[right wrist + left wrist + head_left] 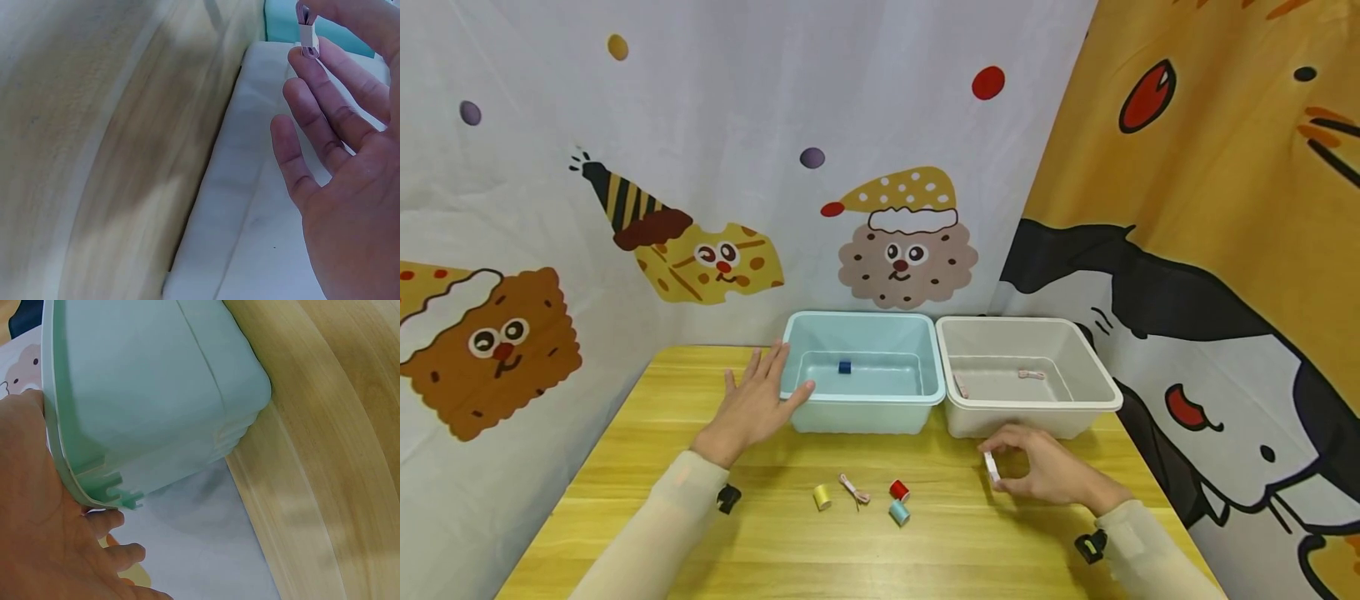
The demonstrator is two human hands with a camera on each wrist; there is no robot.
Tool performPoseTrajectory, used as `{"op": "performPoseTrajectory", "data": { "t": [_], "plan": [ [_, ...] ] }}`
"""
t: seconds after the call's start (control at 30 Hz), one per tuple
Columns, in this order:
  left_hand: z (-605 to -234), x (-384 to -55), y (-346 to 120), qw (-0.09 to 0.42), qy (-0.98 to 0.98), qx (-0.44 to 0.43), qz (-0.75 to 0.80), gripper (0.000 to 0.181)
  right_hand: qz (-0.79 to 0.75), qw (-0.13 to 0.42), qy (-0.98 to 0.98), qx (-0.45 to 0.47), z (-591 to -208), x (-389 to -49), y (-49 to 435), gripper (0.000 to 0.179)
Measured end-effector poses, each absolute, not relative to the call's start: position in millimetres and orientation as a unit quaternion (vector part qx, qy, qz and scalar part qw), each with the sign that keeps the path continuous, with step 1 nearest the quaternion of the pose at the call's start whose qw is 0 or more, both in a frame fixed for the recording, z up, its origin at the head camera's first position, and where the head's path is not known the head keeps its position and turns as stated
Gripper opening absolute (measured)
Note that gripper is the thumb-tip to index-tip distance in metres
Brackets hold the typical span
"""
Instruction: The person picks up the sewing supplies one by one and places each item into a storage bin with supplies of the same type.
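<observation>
My left hand rests with spread fingers at the left rim of the light blue bin. In the left wrist view the thumb side of that hand lies along the bin's rim. My right hand pinches a small folded pale pink strip with a white band between thumb and fingertips, just in front of the white bin. A dark blue spool lies in the blue bin. Two similar pink strips lie in the white bin, one near its middle, the other by its left wall.
On the wooden table before the bins lie a yellow thread spool, another folded pink strip, a red spool and a light blue spool. A printed curtain hangs behind the table.
</observation>
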State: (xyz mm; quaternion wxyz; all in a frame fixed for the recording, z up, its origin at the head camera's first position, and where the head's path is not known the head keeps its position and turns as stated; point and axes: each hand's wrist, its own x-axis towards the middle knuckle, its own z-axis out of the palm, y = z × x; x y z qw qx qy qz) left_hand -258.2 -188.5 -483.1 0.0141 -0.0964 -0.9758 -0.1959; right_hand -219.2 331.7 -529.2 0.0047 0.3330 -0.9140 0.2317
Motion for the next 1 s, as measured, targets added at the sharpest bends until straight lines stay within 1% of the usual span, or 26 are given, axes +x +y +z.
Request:
{"op": "performPoseTrajectory", "data": {
  "t": [0.47,1.0],
  "plan": [
    [-483,-258,-188,0.013,-0.976,-0.096,-0.198,0.106,0.231,0.022,-0.911,0.341,-513,-217,327,0.053],
    [-481,-258,-188,0.010,-0.975,-0.096,-0.199,0.105,0.228,0.004,-0.914,0.335,-489,-214,323,0.053]
  ]
}}
